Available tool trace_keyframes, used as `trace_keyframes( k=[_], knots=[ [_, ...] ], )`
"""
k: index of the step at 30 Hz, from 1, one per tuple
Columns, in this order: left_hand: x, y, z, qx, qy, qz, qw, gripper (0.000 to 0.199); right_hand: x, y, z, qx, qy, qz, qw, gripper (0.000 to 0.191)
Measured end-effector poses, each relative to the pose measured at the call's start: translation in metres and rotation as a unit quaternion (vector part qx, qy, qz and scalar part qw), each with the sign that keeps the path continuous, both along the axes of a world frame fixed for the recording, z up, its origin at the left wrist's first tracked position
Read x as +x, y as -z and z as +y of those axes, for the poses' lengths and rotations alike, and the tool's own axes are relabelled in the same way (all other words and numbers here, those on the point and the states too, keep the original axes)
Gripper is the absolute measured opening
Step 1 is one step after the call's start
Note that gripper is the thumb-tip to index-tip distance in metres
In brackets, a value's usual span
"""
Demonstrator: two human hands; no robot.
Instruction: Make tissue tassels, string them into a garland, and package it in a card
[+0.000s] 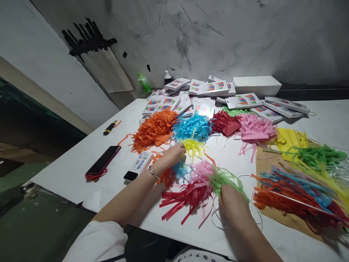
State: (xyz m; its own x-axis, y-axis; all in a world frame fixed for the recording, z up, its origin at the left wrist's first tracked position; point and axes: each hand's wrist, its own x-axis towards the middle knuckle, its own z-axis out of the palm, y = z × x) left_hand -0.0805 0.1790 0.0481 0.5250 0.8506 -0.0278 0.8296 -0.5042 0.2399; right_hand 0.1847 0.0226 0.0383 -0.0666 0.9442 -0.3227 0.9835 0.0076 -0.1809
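Observation:
My left hand, with a bracelet at the wrist, is closed with its fingertips at the gathered end of a yellow paper tassel. My right hand is curled closed at a light green paper tassel; its fingertips are partly hidden. Between my hands lie a small light blue tassel, a pink tassel and a crimson tassel. An orange tassel sits under my left forearm. A thin white cord loops around beside my right hand.
Behind are heaps of orange, blue, dark red and pink tassels. Flat printed boxes are piled by the wall. Left lie a phone, a white box and a cutter. Tassels cover brown paper at right.

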Motion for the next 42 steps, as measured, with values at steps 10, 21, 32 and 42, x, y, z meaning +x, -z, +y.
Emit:
trace_keyframes(
  k=[10, 21, 32, 42],
  knots=[
    [0.011, -0.011, 0.013, 0.020, 0.000, 0.014, 1.000, 0.017, 0.007, -0.001, -0.010, 0.041, 0.003, 0.011, 0.999, 0.020],
    [0.034, -0.072, -0.060, -0.036, 0.041, -0.386, 0.921, 0.018, 0.083, -0.015, -0.030, 0.166, 0.019, 0.367, 0.915, 0.022],
    [0.101, -0.053, -0.125, -0.393, 0.024, -0.643, 0.656, 0.022, 0.053, -0.050, -0.040, 0.328, 0.022, 0.500, 0.801, 0.014],
    [0.119, -0.039, -0.133, -0.414, -0.036, -0.652, 0.634, 0.023, 0.035, -0.062, -0.034, 0.362, -0.015, 0.458, 0.812, 0.014]
  ],
)
